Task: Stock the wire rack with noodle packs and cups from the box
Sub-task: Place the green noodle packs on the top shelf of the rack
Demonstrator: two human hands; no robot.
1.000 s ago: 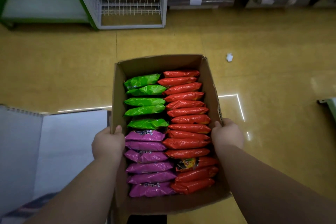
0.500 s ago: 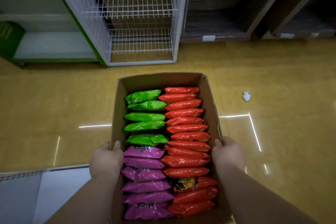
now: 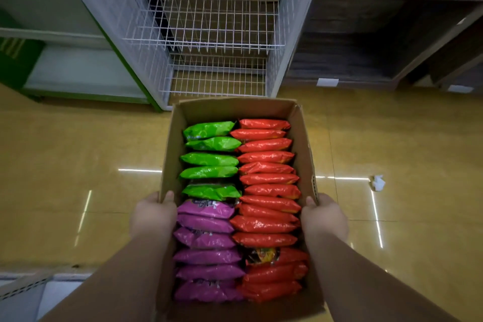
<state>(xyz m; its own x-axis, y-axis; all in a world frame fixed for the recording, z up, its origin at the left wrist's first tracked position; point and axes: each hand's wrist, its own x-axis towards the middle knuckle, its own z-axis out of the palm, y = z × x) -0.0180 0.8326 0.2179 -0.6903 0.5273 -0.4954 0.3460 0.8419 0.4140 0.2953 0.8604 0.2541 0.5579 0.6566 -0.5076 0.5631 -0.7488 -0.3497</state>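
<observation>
Now gripping open brown cardboard box (image 3: 304,138) between left hand (image 3: 153,217) and right hand (image 3: 325,218); thumbs hooked over rims, other fingers hidden outside walls.

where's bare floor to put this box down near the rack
Bare floor lies left of the box, in front of the green shelf. Right of the box is free up to the crumpled paper. Between box and wire rack it is tight.
</observation>
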